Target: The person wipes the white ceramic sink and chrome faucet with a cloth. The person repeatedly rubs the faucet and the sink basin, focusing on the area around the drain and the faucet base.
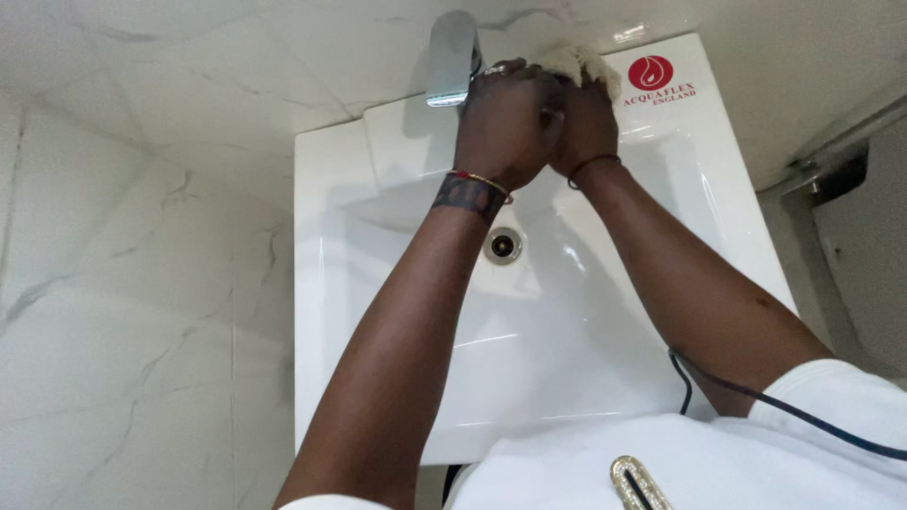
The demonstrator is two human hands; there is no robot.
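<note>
Both my hands, left hand (504, 123) and right hand (584, 118), are together, clamped on a cloth (581, 64) by the tap (452, 57); I might bump the tap on.

White marble-look tiles (142, 312) with thin grey veins cover the surface to the left of the hands and run on behind them, glossy under soft, even light. Grout lines cut the tiling into large slabs. Off to the right of the hands, a metal pipe (831, 146) slants down along a pale wall (784, 66), ending at a dark bracket. Below that pipe a grey panel (869, 246) fills the right edge.
</note>
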